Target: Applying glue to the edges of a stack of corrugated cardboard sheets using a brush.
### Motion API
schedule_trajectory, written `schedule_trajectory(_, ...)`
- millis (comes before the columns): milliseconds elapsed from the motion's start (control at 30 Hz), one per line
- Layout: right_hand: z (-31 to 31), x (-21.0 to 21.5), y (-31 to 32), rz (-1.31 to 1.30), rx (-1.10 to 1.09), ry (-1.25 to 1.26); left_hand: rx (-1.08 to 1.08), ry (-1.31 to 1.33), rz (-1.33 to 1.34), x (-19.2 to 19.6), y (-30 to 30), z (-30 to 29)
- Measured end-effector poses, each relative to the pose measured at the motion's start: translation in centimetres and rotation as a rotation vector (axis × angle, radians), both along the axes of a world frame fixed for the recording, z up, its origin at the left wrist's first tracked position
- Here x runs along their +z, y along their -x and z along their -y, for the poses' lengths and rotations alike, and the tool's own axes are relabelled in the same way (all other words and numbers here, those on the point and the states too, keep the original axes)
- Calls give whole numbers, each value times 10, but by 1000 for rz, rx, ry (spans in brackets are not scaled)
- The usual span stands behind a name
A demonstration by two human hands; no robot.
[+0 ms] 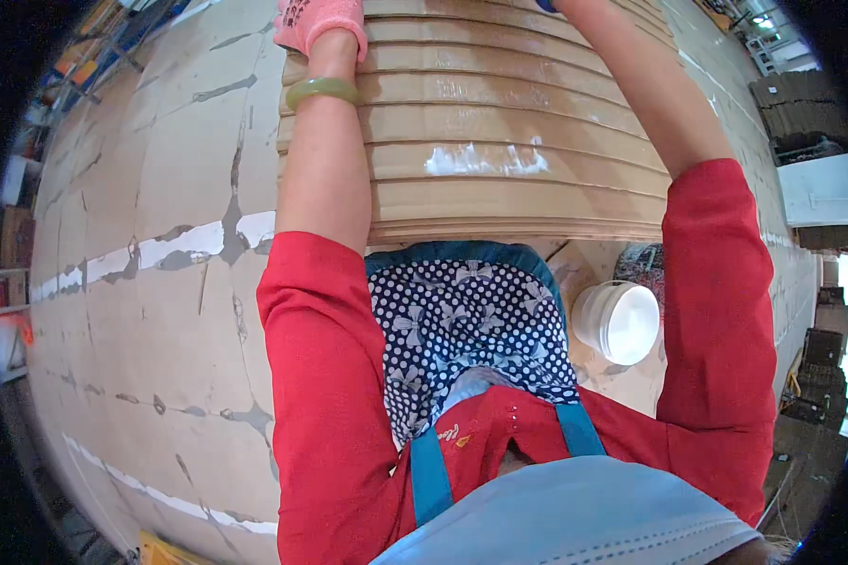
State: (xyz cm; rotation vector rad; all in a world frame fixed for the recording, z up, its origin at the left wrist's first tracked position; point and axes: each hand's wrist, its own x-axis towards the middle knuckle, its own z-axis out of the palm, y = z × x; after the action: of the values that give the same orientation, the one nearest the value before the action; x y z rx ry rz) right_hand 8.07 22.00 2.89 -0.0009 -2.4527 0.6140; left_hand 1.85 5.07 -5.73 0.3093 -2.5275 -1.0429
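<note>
My left hand (322, 24), in a pink glove, reaches far forward over the left edge of a stack of brown cardboard sheets (518, 202). Its fingers are cut off by the picture's top edge, so their hold cannot be seen. My right forearm (650, 85) stretches over the stack's right side, and the hand itself lies beyond the top edge. Only a sliver of something dark blue shows by that wrist. The sheets overlap like steps, each near edge exposed as a strip. A wet white smear, like glue, (485, 160) marks the nearer strips.
A white plastic bucket (622, 322) stands close by, right of my dotted apron (471, 311). Patched floor with a white line (160, 252) stretches to the left. Along the right are stacked cardboard (801, 108) and a white box (824, 188); shelving (14, 240) lines the far left.
</note>
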Motion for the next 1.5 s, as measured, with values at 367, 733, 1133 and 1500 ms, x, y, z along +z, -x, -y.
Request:
schedule_trajectory(367,8,-15,-56,87,237,237,-27,-30,37,5,-10,2)
schedule_trajectory(733,17,-56,-106,153,268,-8,-48,-29,8,9,-12,6)
schedule_trajectory(1133,23,-14,-77,93,42,-58,-82,-47,3,6,-6,0)
schedule_trajectory(1500,38,-61,-193,201,424,343,-81,-42,4,4,-7,8)
